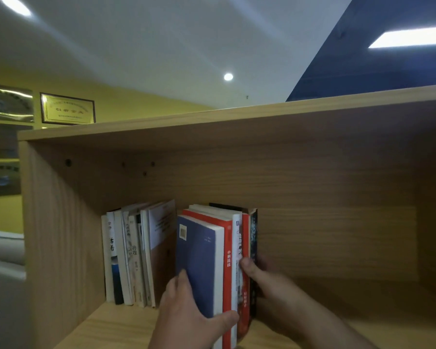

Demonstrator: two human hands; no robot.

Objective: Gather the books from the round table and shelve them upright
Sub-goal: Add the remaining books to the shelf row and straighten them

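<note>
- Step: shelving; books (pixel 207 263) upright on shelf (pixel 106 326), apart from row (pixel 131 260) at its left end
- Left grip (pixel 186 316), right grip (pixel 275 285): both clamped on books
- Next likely needs: slide against row, release

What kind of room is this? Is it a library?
Probably an office or a reading room, though I can't be sure it isn't a library. There is a wooden bookshelf with only a few books, a framed gold plaque on the yellow wall, and recessed ceiling lights.
</note>
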